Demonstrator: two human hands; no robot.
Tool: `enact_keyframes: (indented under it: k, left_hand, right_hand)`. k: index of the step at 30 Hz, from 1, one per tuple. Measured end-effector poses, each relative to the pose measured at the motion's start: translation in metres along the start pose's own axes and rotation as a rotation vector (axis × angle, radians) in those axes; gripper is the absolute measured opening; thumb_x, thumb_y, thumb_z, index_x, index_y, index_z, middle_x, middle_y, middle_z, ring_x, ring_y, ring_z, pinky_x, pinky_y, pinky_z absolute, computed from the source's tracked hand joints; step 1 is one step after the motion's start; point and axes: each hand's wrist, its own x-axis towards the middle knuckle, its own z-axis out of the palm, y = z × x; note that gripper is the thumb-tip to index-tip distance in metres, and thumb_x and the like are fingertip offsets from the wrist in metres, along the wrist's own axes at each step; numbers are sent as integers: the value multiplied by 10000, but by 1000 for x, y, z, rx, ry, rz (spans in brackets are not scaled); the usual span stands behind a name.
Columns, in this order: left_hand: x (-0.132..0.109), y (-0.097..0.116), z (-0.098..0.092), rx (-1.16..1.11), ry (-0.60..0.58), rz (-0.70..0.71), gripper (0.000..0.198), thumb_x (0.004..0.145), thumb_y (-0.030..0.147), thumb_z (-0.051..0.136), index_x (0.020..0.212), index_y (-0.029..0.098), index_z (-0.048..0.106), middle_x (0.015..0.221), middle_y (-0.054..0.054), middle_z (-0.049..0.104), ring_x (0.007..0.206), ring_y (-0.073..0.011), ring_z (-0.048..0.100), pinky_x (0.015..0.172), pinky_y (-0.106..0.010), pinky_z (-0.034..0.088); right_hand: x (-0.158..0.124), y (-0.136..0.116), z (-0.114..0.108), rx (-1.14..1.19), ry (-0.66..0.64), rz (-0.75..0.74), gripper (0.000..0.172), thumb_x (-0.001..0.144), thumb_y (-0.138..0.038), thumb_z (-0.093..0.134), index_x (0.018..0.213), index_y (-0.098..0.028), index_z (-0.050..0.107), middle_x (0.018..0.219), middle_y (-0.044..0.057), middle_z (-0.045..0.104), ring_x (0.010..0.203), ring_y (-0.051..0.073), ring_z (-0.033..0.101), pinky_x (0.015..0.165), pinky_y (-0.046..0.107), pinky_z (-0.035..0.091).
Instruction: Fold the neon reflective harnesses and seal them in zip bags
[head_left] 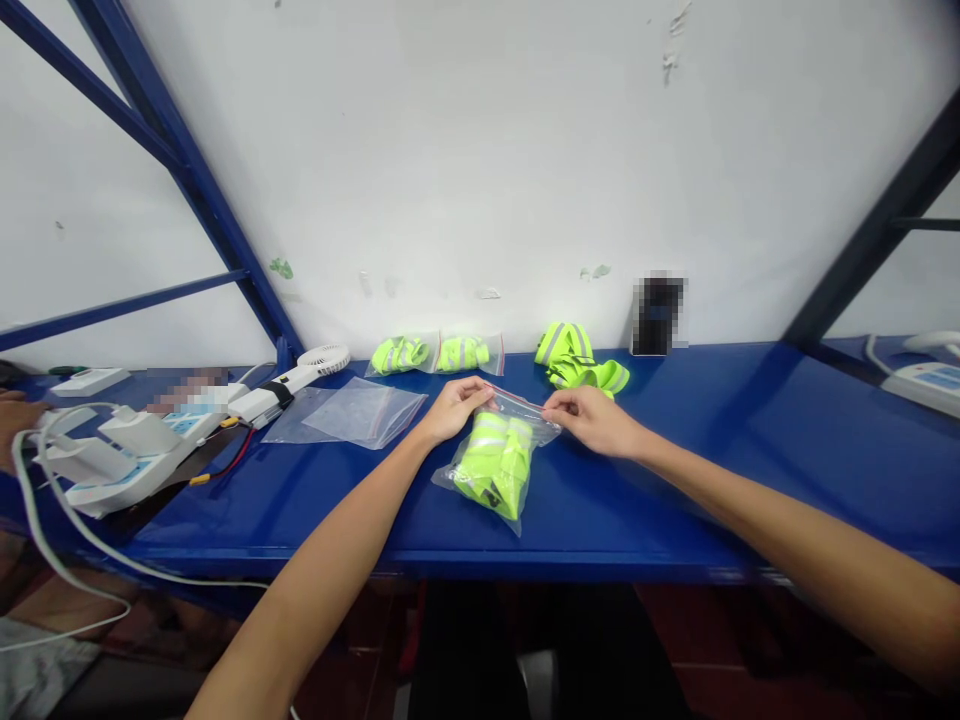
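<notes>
A clear zip bag (493, 462) filled with neon-yellow reflective straps lies on the blue table (675, 480) in front of me. My left hand (454, 406) pinches the left end of the bag's red zip edge. My right hand (589, 418) pinches the right end of the same edge. Both hands have their fingers closed on the bag's top.
Empty clear zip bags (352, 412) lie to the left. Two filled bags (435, 354) and loose neon straps (577, 362) sit by the white wall. A white sealing machine (120, 450) with cables and a small white fan (319, 362) stand at the left; another device (926, 378) at far right.
</notes>
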Motion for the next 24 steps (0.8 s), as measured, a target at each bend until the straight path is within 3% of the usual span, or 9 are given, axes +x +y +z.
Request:
enact_keyframes:
  k: [8, 16, 20, 24]
  left_hand:
    - [0, -3, -1, 24, -22, 39, 271, 823, 410, 616, 835, 140, 607, 732, -26, 677, 686, -133, 609, 685, -245, 441]
    - [-1, -3, 1, 47, -32, 24, 301, 810, 428, 625, 857, 130, 630, 761, -47, 691, 729, -158, 631, 720, -267, 459]
    - [0, -3, 1, 11, -3, 13, 292, 803, 419, 635, 865, 134, 643, 750, -39, 690, 715, -149, 632, 706, -249, 463]
    - [4, -5, -2, -112, 129, -89, 391, 890, 464, 468, 984, 130, 649, 782, -54, 709, 707, -173, 659, 651, -262, 496]
  right_hand:
    - [7, -8, 0, -85, -60, 18, 307, 836, -410, 542, 894, -142, 679, 580, 0, 549, 523, 132, 463, 502, 256, 306]
    - [11, -6, 6, -30, -23, -65, 264, 848, -370, 511, 777, -155, 648, 501, -33, 463, 475, 111, 395, 487, 244, 285]
    - [11, -10, 3, -2, -68, 19, 266, 859, -390, 507, 837, -159, 636, 509, -16, 519, 463, 125, 454, 471, 245, 338]
    - [18, -30, -7, 117, -64, -54, 217, 860, -387, 531, 803, -189, 601, 747, 41, 611, 674, 170, 569, 571, 268, 472]
